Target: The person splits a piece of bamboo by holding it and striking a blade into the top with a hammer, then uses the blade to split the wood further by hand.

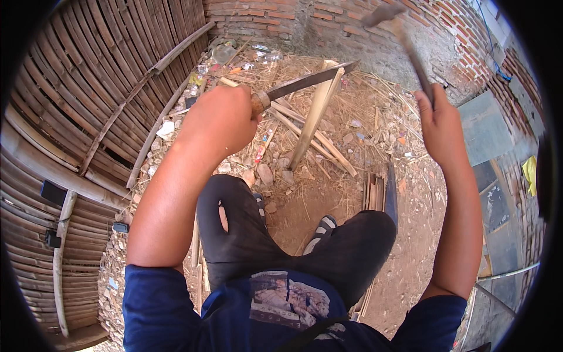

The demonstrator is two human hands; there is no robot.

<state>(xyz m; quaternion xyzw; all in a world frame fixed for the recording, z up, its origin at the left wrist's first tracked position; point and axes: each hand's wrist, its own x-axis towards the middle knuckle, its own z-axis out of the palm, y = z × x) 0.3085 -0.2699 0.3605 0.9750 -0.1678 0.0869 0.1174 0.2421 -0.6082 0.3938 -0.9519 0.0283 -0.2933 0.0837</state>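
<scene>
My left hand (pixel 226 120) is closed round the wooden handle of a machete (pixel 299 83). Its long dark blade lies across the top end of an upright, slightly tilted piece of bamboo (pixel 312 126), which shows a part on each side of the blade. How deep the blade sits cannot be made out. Up at the right, my right hand (pixel 441 126) grips the handle of a hammer (pixel 413 56). The hammer's head is raised in front of the brick wall, well apart from the blade.
Loose bamboo strips (pixel 325 146) lie on the littered ground behind the upright piece. A bamboo slat wall (pixel 111 76) stands at the left, a brick wall (pixel 334 23) at the back. More split strips (pixel 373 193) lie by my right knee.
</scene>
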